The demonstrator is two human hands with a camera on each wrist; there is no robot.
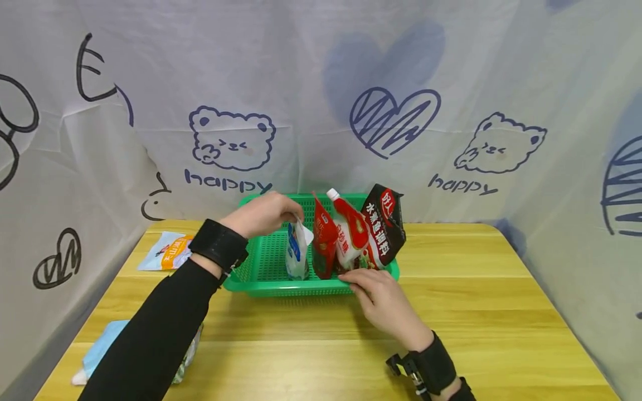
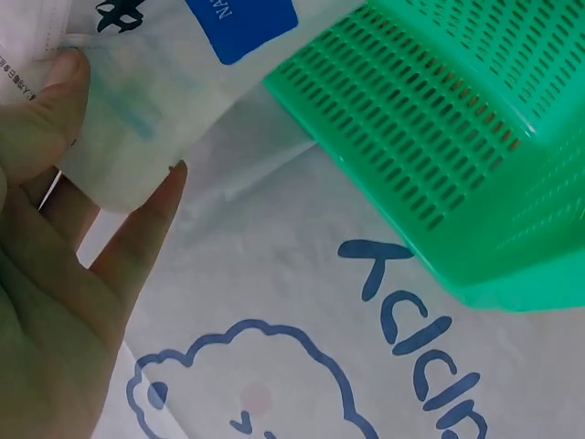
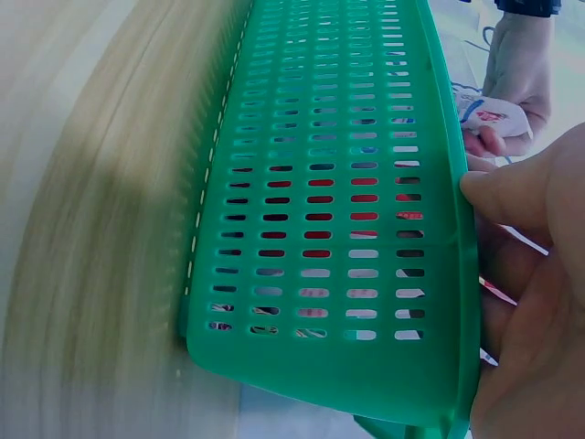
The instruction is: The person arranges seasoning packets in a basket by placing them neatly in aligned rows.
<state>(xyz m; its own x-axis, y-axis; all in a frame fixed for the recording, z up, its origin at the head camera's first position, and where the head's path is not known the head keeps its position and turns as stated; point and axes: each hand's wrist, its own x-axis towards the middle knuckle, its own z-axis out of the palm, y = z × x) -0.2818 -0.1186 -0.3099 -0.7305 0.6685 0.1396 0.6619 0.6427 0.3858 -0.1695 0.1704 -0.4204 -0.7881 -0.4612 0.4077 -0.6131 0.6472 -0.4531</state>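
My left hand (image 1: 264, 214) pinches the top of a white and blue packet (image 1: 296, 253), which stands upright inside the green basket (image 1: 271, 287). In the left wrist view the thumb and fingers lie on either side of the packet's white end (image 2: 137, 119). At the basket's front rim, my right hand (image 1: 381, 303) grips the edge, thumb outside and fingers inside in the right wrist view. To the right of the held packet stand a red pouch (image 1: 324, 239), a red and white spouted pouch (image 1: 349, 234) and a black and red seasoning packet (image 1: 383, 223), leaning right.
On the wooden table (image 1: 471, 312), a white and orange packet (image 1: 173, 249) lies left of the basket. A light blue packet (image 1: 105, 345) lies nearer, partly behind the left sleeve, beside another partly hidden packet (image 1: 189, 356). A drawn-on white cloth (image 1: 311, 83) hangs behind.
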